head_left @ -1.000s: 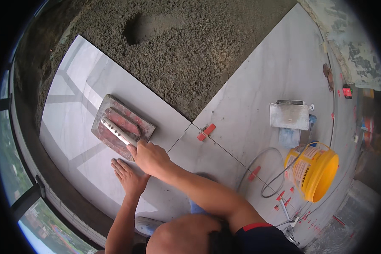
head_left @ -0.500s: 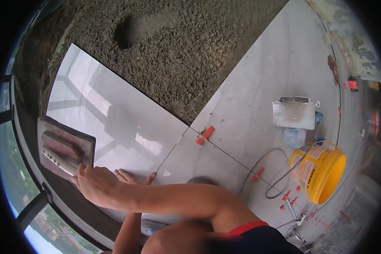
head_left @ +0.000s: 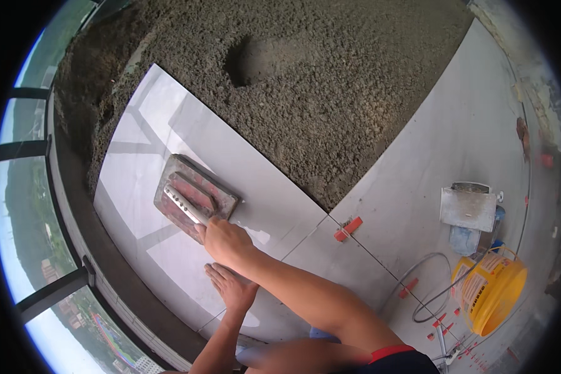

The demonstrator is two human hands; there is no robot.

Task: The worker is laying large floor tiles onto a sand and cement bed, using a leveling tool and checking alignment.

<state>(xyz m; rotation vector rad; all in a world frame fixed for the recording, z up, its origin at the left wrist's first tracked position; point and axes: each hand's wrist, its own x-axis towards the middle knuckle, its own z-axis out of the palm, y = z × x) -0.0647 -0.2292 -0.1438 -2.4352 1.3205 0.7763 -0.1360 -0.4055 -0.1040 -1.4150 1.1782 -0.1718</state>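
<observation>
My right hand is closed round the pale, hole-dotted handle of a rectangular float. The float has a dark rim and a worn reddish back, and it lies over the glossy light-grey tile; whether it presses on the tile or hovers just above, I cannot tell. Just below it, my left hand rests with fingers stretched out on the tile surface near a joint, partly under my right forearm. Along the far side of that tile runs a bed of rough grey mortar with a hollow in it.
Laid tiles extend to the right, with a red levelling wedge on a joint and several more nearby. A yellow bucket lies tipped beside a grey cable. Beyond it sits a metal-plated tool. A window frame borders the left.
The float has moved from the tile's left edge inward over its surface, carried by my right hand. My left hand now shows more fully. The whole view has shifted.
</observation>
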